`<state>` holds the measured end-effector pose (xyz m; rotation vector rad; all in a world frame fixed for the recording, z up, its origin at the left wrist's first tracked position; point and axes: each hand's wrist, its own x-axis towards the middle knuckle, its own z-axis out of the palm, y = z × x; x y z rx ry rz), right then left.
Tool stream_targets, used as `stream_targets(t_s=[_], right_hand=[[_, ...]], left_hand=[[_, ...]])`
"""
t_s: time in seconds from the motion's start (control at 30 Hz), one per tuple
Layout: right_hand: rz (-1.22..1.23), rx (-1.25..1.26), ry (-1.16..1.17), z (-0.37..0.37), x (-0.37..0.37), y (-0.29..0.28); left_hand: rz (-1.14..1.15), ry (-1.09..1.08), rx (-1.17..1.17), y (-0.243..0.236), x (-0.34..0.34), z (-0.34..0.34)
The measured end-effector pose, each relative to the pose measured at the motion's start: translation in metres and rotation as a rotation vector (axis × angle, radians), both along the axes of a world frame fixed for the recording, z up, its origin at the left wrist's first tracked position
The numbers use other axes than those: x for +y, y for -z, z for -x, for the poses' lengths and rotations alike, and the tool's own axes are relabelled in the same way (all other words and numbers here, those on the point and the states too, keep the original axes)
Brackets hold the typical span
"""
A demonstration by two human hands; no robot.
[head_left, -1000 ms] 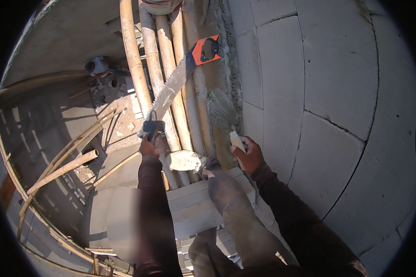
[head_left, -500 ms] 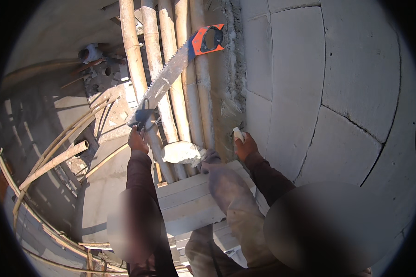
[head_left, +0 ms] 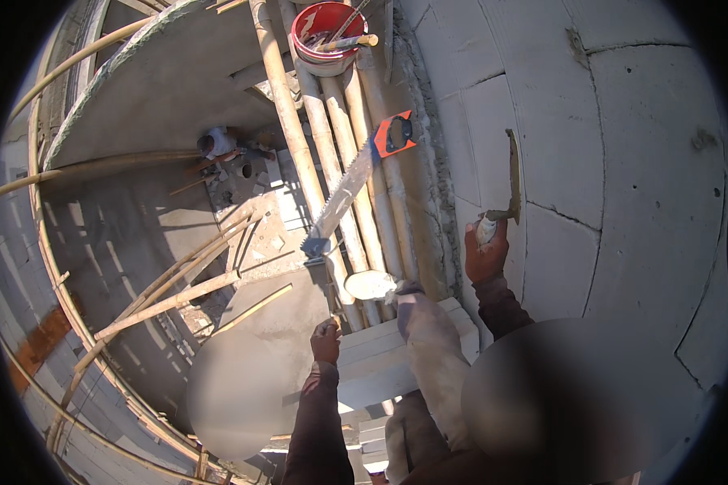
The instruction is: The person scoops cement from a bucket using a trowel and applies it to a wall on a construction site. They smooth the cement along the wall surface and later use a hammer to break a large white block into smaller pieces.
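My right hand point(head_left: 486, 250) is closed round the pale handle of a trowel point(head_left: 513, 182), whose blade shows as a thin strip, nearly edge-on, against the grey block wall point(head_left: 554, 250). Low and left of the bamboo poles, my left hand point(head_left: 326, 343) has its fingers curled; whatever may be in them is too small to make out. Ahead of it a handsaw point(head_left: 346, 194) with an orange and black grip lies slantwise across the poles. A small dark blue thing point(head_left: 315, 247) sits at the saw's tip.
Bamboo poles point(head_left: 303, 137) run lengthwise beside the wall, high above a lower floor. On them stands a red-lined bucket point(head_left: 303, 44) of tools. Pale blocks point(head_left: 372, 350) lie by my legs, near a rounded whitish thing point(head_left: 370, 284). Another person point(head_left: 216, 145) crouches far below.
My left hand has drawn back from the saw's tip. My right hand has risen along the wall, and the trowel's blade now shows. The view has shifted, bringing in the bucket.
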<state>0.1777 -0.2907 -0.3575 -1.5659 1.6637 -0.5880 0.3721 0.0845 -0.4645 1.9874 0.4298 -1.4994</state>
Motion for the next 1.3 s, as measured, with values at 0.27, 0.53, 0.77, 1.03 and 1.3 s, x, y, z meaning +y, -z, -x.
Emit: stream_targets(t_s=[0.27,0.53,0.77,1.03,1.3], right_hand=[[-0.391,0.474,-0.001,0.026,-0.013,0.107],[-1.06,-0.607,0.401,0.04,-0.006,0.009],[-1.016,-0.001,0.16,0.057,0.007,-0.061],[-0.842,0.702,-0.416,0.101,0.013,-0.104],[-0.603,0.607,-0.353,0.029,-0.075,-0.075]], left_hand=[[-0.031,-0.054,-0.062,-0.082,-0.003,-0.013],[-0.034,-0.049,-0.122,-0.181,0.011,-0.032],[0.219,0.256,-0.522,-0.298,-0.036,-0.096],[0.331,-0.114,-0.838,-0.41,-0.016,-0.185],[0.058,-0.132,-0.405,-0.389,0.048,-0.118]])
